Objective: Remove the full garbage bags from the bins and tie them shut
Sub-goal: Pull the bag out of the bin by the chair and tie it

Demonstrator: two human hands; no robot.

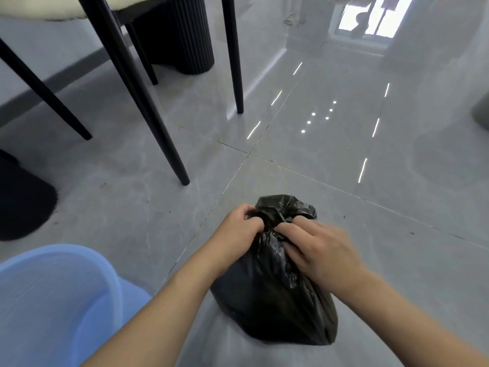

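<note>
Curled fingers (284, 229) of both hands pinch the gathered neck of the crumpled black plastic garbage bag (275, 284) — left hand (238, 229) on its left side, right hand (317, 250) on its right. The bulging bag sits on the glossy grey tiled floor (344, 160), beside the translucent blue plastic bin (53, 295) — 4 black tapered chair legs (143, 102) stand beyond.

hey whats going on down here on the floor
A person is tying off a black garbage bag that sits on the grey tiled floor, already out of its bin. The left hand and right hand both grip the gathered neck at the top of the bag, fingers curled into the plastic. Whether a knot is finished cannot be told. A blue bin stands to the left, and black chair legs are just beyond.
</note>
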